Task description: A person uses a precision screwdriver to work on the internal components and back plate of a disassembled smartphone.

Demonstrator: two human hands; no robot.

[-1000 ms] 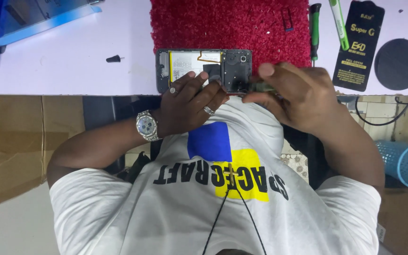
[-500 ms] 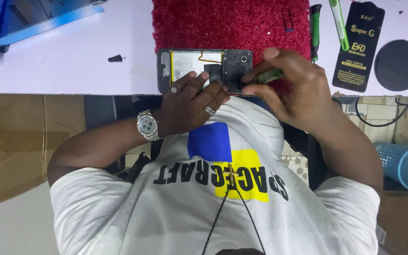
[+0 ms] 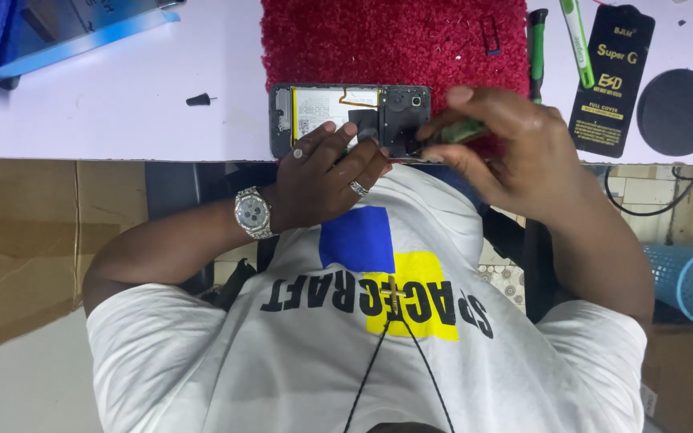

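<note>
Nearest to the body, the left hand (image 3: 322, 180), with a watch on the wrist and rings on the fingers, lies flat on the lower edge of the opened phone (image 3: 350, 120) and presses it down; its grip is not closed around anything, the fingers only rest on the phone's inner parts. The phone lies with its back cover off, at the front edge of the desk (image 3: 122, 120), partly on the red mat (image 3: 395, 40). The right hand (image 3: 515, 152) has its grip pinched narrow on a small green-handled tool (image 3: 463, 131), whose tip meets the dark camera end of the phone. To do this step well, I judge the left hand must hold the phone steady, and the tool should work gently and flat, because the thin parts may tear easily. Farther away stand a green screwdriver (image 3: 537, 48), a black flat package (image 3: 611, 80) and a round black pad (image 3: 678, 112).
</note>
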